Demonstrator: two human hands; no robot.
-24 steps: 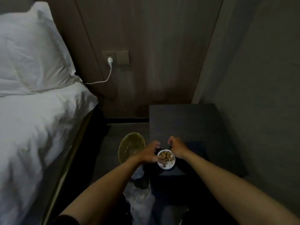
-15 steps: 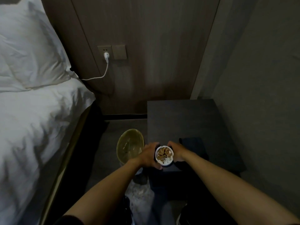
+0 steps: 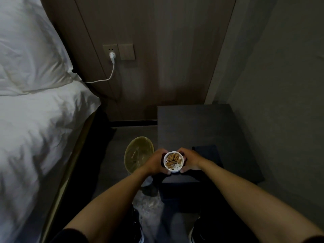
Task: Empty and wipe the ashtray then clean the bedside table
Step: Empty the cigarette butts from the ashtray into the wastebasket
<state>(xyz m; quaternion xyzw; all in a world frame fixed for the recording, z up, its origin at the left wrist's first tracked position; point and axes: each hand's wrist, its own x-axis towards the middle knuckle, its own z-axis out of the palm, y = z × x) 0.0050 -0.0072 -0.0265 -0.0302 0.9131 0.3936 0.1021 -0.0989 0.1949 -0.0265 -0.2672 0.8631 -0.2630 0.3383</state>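
Both hands — left hand [image 3: 155, 163] and right hand [image 3: 190, 161] — grip the white ashtray [image 3: 174, 162], full of butts, over the bedside table [image 3: 192, 127]'s near-left corner, bin [image 3: 138, 153] just left.

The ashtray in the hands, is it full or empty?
Full. The white ashtray is packed with brown cigarette butts, held level between the left hand and right hand.
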